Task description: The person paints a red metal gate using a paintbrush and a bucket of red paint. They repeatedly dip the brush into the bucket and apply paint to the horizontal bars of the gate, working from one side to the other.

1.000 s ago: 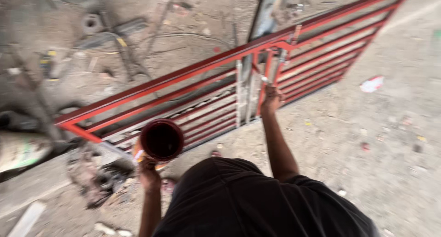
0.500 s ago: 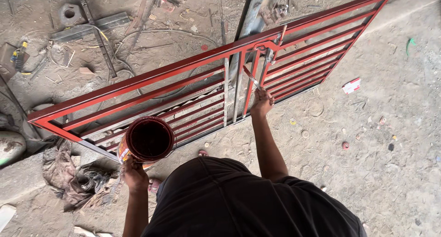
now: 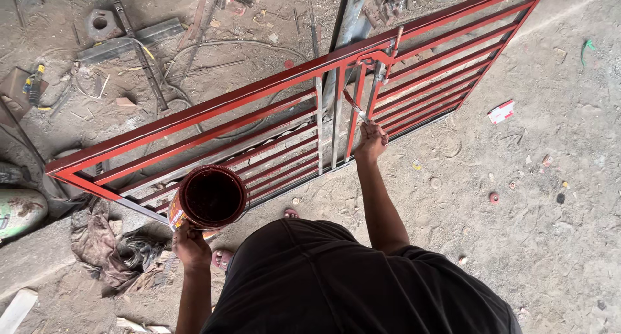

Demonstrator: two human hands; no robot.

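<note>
Fingers of left hand (image 3: 191, 247) grip one paint can (image 3: 210, 197); right hand (image 3: 371, 140) grips one brush (image 3: 353, 104) at one red gate (image 3: 272, 124)

Red-painted metal gate (image 3: 259, 124), standing on edge over dusty ground (image 3: 550, 211). Left hand (image 3: 191, 243) grips open paint can (image 3: 210, 198) of dark red paint; right hand (image 3: 372, 140) holds brush (image 3: 354, 107) against a vertical bar. Rag pile (image 3: 103, 243) lower left, scrap metal (image 3: 123, 40) behind.

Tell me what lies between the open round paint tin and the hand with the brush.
In the head view, red horizontal gate bars and unpainted grey uprights lie between paint tin and right hand.
</note>
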